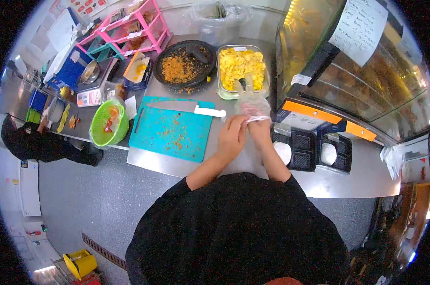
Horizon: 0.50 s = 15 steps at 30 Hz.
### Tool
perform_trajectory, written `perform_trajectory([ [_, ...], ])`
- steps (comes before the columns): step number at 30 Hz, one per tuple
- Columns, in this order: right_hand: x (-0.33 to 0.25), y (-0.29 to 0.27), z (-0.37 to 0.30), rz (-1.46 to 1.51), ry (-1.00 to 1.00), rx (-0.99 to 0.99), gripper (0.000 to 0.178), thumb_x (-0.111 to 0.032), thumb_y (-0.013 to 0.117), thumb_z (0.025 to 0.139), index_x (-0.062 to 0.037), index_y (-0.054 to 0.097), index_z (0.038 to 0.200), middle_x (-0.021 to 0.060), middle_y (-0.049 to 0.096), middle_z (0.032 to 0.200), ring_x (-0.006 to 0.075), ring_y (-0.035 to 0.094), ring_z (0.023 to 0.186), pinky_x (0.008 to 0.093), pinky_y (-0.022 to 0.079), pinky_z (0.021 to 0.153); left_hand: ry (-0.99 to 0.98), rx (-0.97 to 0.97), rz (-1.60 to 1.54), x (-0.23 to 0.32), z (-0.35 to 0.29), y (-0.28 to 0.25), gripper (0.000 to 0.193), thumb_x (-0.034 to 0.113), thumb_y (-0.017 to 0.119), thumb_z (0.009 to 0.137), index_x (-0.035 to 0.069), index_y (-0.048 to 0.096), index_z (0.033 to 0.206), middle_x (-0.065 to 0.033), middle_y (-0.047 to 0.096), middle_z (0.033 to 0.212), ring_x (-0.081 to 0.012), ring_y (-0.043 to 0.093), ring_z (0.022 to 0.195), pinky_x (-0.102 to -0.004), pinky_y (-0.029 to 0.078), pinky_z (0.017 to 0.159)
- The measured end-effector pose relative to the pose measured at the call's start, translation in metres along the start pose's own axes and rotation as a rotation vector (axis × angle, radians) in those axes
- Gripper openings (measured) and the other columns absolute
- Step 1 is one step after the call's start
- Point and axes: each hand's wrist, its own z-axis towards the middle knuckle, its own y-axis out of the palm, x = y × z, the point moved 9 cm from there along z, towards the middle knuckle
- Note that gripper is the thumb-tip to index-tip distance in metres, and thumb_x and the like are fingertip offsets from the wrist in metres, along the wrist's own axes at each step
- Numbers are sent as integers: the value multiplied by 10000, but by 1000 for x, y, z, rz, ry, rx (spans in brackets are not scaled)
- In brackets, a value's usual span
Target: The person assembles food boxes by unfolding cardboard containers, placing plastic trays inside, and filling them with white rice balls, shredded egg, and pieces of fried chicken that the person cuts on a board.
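Note:
My right hand is partly inside a clear plastic glove, its fingers stretched out within the thin film. The glove's cuff is pinched by my left hand at the right wrist. Just beyond the glove stands a glass tray of yellow scrambled-egg-like food, with a dark utensil handle by its near edge. To the left, a knife with a white handle lies across a teal cutting board strewn with brown crumbs.
A black round dish holds brown crumbs. Black compartment trays with white mounds stand at right, below a glass display case. A green basket, a scale and pink racks are left. Another person works at far left.

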Motion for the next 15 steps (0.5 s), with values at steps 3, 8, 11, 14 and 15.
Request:
perform_trajectory([
  [3,-17,17,-1,893,238,-112,685,-604,366,800,-105,346,1269,108,484,1145,191,477,1020,337,379,857,59,-85,-5,8,-7,4,139,23,538,762,14,546,901,-137,565,857,-305,536,784,-364,430,689],
  [8,-28,29,1,1468,250,-379,918,-779,323,648,-193,214,1346,151,284,1339,274,273,1222,480,173,1006,159,-189,-4,26,-21,19,174,24,563,722,37,576,895,-118,573,822,-285,541,780,-349,432,673],
  [11,-35,30,1,1676,200,-506,918,-787,316,642,-212,203,1349,157,275,1342,276,248,1238,498,135,1017,223,-256,-57,34,-29,26,196,32,574,708,46,577,904,-117,571,828,-271,541,774,-345,427,674],
  [14,-39,32,-1,1712,186,-551,900,-769,339,651,-214,210,1348,151,308,1323,260,292,1212,472,191,1002,202,-327,-103,30,-34,34,164,30,558,726,42,572,888,-120,559,850,-275,532,795,-359,416,697],
  [15,-38,33,-2,1689,194,-538,883,-749,364,663,-209,219,1346,140,345,1302,247,350,1179,443,258,984,144,-289,-120,24,-33,30,139,24,543,738,39,560,875,-124,551,854,-281,524,796,-362,413,694],
])
